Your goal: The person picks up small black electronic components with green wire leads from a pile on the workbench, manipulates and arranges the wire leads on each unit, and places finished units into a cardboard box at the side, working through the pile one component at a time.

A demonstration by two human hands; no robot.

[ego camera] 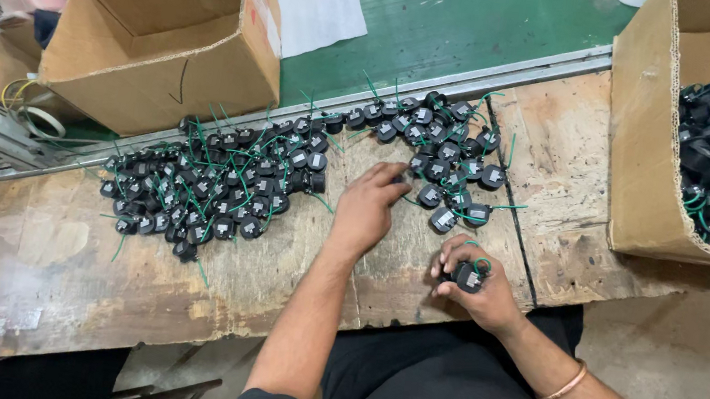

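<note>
Person wore dark short sleeves and dark trousers. Both forearms were bare. A thin copper-coloured bangle [565,385] sat on the right wrist.

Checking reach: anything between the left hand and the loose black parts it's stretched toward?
Nothing visible. The left hand already has its fingertips at the black parts with green wires on the worn wooden bench. The right hand holds one such part apart, nearer the body.
</note>
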